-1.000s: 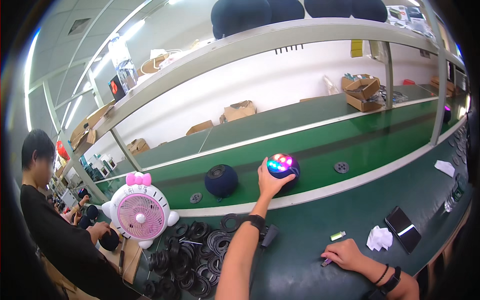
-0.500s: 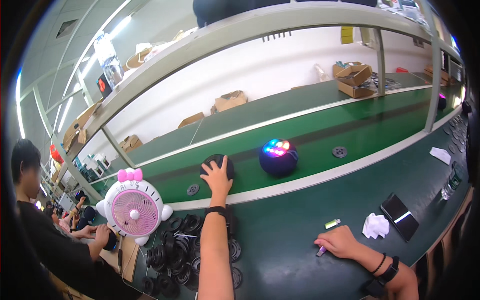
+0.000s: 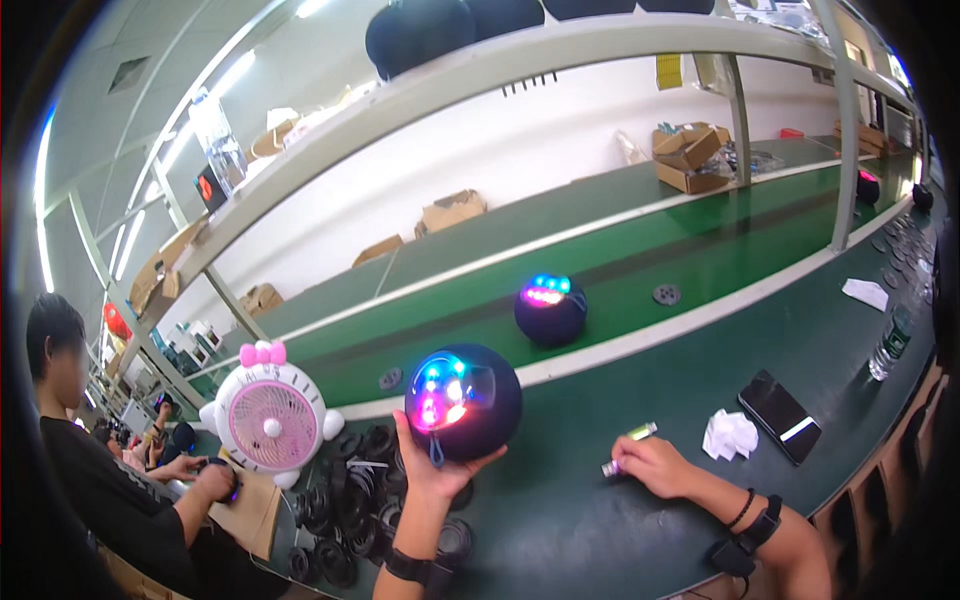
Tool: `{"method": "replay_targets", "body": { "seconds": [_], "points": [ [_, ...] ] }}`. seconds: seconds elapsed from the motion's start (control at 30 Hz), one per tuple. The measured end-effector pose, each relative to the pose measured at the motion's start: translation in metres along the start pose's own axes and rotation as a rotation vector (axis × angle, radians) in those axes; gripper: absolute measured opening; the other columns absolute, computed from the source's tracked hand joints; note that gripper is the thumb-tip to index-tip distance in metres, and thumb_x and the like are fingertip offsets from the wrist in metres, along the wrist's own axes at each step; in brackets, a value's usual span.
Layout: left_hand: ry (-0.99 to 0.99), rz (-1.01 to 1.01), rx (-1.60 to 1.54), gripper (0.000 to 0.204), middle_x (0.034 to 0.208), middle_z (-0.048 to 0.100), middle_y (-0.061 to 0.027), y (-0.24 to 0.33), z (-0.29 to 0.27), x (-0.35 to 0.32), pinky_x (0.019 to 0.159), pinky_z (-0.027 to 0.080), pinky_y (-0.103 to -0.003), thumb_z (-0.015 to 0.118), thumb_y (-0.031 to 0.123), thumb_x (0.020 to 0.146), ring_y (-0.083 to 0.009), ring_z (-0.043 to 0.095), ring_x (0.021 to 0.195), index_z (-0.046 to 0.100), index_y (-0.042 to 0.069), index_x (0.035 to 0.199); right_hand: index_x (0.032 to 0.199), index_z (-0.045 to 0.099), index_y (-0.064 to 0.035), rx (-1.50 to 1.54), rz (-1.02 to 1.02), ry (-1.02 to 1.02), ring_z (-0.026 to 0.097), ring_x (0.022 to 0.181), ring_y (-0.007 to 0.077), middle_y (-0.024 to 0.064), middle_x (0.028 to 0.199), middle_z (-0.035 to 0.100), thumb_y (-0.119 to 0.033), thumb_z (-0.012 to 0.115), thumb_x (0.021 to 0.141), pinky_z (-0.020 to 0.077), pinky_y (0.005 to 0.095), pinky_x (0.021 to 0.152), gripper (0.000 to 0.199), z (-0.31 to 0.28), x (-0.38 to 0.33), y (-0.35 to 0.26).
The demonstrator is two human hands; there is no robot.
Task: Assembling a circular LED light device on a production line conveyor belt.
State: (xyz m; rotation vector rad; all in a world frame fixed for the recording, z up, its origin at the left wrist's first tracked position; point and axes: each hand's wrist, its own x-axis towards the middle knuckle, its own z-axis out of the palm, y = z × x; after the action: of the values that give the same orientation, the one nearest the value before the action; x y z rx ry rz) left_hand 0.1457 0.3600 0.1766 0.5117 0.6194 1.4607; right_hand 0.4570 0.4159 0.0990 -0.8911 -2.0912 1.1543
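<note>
My left hand point(image 3: 432, 470) holds up a dark ball-shaped speaker point(image 3: 490, 400) from below, fingers wrapped round its underside. Its glossy top glows blue, pink and white, and a small cord loop hangs from it. On the table, my right hand point(image 3: 655, 468) pinches a small USB stick point(image 3: 610, 468); its metal end sticks out past the fingers. Just behind those fingers lies a green USB stick point(image 3: 641, 432), partly hidden. A second lit ball speaker point(image 3: 550, 312) stands on the green belt point(image 3: 610, 290).
Black rings and round parts point(image 3: 350, 505) are heaped left of my arm, by a pink-white fan point(image 3: 270, 415). To the right lie crumpled tissue point(image 3: 730, 434), a phone point(image 3: 780, 416) and a bottle point(image 3: 890, 345). A co-worker point(image 3: 110, 470) handles another speaker at left.
My left hand has lifted the dark speaker off the belt, brought it nearer and turned its lit top into view. My right hand has shifted slightly left and up with the USB stick.
</note>
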Motion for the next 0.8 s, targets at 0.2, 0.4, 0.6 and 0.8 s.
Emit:
{"method": "replay_targets", "body": {
  "seconds": [0.2,0.4,0.6,0.8],
  "points": [
    [-0.005,0.11,-0.052,0.076,0.129,0.056,-0.0128,-0.059,-0.021,-0.022,0.101,0.044,-0.048,0.07,0.049,0.076,-0.0295,0.054,0.118,0.047,0.005,0.133,0.09,0.048,-0.0053,0.791,-0.007,-0.031,0.033,0.061,0.005,-0.0026,0.07,0.041,-0.024,0.044,0.101,0.0273,0.0213,0.055,0.022,0.006,-0.004,-0.053],
    [-0.026,-0.115,-0.053,0.08,0.125,0.057,-0.0139,-0.09,-0.019,-0.026,0.097,0.045,-0.051,0.064,0.06,0.075,-0.0318,0.056,0.115,0.047,0.008,0.132,0.08,0.043,-0.0058,0.767,-0.086,-0.057,0.033,0.059,0.0083,-0.0001,0.065,0.04,-0.028,0.043,0.101,0.0289,0.0243,0.054,0.031,0.002,-0.019,-0.051],
    [-0.041,-0.296,-0.047,0.081,0.127,0.055,-0.0148,-0.101,-0.01,-0.03,0.093,0.047,-0.053,0.06,0.063,0.076,-0.0317,0.054,0.116,0.045,0.008,0.134,0.072,0.05,-0.0055,-0.197,-0.371,0.254,0.05,0.049,0.0315,0.0109,0.054,0.047,-0.021,0.047,0.095,0.0368,0.0404,0.047,0.028,-0.002,-0.024,-0.065],
    [0.021,-0.142,0.161,0.08,0.123,0.058,-0.0148,-0.112,-0.004,-0.04,0.092,0.05,-0.041,0.065,0.055,0.076,-0.0269,0.059,0.109,0.045,0.003,0.132,0.068,0.051,-0.0056,-0.297,-0.316,0.368,0.051,0.049,0.0314,0.0102,0.053,0.048,-0.015,0.05,0.089,0.039,0.0413,0.047,0.023,-0.001,-0.029,-0.06]
  ]
}}
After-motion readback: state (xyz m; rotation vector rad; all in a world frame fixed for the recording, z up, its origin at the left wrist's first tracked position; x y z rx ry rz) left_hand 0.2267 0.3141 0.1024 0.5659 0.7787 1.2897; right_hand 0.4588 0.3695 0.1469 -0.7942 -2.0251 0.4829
